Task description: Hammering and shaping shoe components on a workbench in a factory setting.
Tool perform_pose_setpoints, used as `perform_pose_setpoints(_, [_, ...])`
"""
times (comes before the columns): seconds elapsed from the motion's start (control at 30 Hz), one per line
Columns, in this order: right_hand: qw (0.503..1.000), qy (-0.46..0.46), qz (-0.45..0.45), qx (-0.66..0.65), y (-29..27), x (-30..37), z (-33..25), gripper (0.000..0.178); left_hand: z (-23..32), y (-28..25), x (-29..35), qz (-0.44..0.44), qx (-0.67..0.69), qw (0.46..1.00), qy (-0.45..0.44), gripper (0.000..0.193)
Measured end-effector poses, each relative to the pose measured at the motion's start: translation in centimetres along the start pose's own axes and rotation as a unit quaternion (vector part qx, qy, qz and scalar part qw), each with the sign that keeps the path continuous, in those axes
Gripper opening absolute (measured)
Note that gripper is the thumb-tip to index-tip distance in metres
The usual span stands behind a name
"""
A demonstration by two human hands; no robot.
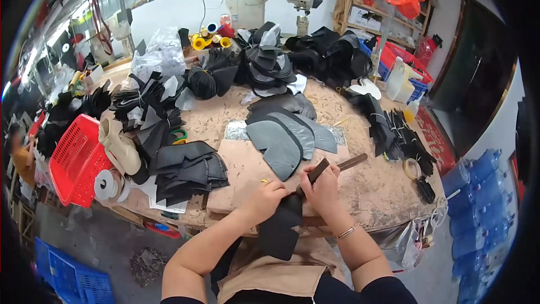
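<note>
My left hand [263, 200] is closed on a black shoe-upper piece [279, 229], which hangs down over the table's front edge above my apron. My right hand [323, 191] wraps round a dark brown hammer-like tool [318, 170]. A long flat brown part extends from it to the right; its exact kind is unclear. The right fingers are also close to the black piece's upper end, partly hiding it. Just beyond both hands, several grey shoe-upper pieces [274, 147] lie fanned out on the light work board [235, 163]. A small yellow bit shows at my left fingertips.
At left are stacked black pieces [188, 168], a beige shoe last [120, 147], a white spool [107, 184] and a red basket [76, 160]. Black bundles [267, 59] and a sewing machine [246, 4] stand behind. A tape roll [412, 169] and blue water bottles [475, 214] are right.
</note>
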State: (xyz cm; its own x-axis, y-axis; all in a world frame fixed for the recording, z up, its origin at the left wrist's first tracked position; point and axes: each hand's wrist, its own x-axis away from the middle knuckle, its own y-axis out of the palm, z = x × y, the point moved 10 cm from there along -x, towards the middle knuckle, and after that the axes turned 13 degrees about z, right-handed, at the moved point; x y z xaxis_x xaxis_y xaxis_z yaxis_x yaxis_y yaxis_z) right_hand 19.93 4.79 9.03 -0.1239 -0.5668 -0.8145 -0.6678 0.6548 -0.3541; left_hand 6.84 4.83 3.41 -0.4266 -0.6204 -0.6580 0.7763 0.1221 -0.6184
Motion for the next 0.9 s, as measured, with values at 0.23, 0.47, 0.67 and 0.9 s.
perform_pose_setpoints(0.23, [0.997, -0.022, 0.073, -0.002, -2.7, -1.7, -2.3, 0.011, 1.3, -0.2, 0.3, -0.022, -0.071, 0.995, 0.061, 0.023])
perform_pose_setpoints(0.47, [0.998, -0.052, -0.023, -0.010, 1.1, -0.9, -1.6, 0.012, 0.9, -0.6, 0.2, -0.002, -0.062, 0.997, 0.048, 0.023])
perform_pose_setpoints(0.67, [0.997, -0.048, 0.001, 0.059, 0.3, -1.8, -2.9, 0.015, 0.9, -1.0, 0.4, 0.017, -0.096, 0.994, 0.055, 0.020])
perform_pose_setpoints(0.9, [0.997, -0.078, -0.012, 0.004, 1.7, -0.4, -1.9, 0.015, 0.2, -2.1, 0.7, 0.044, -0.049, 0.997, 0.033, 0.028])
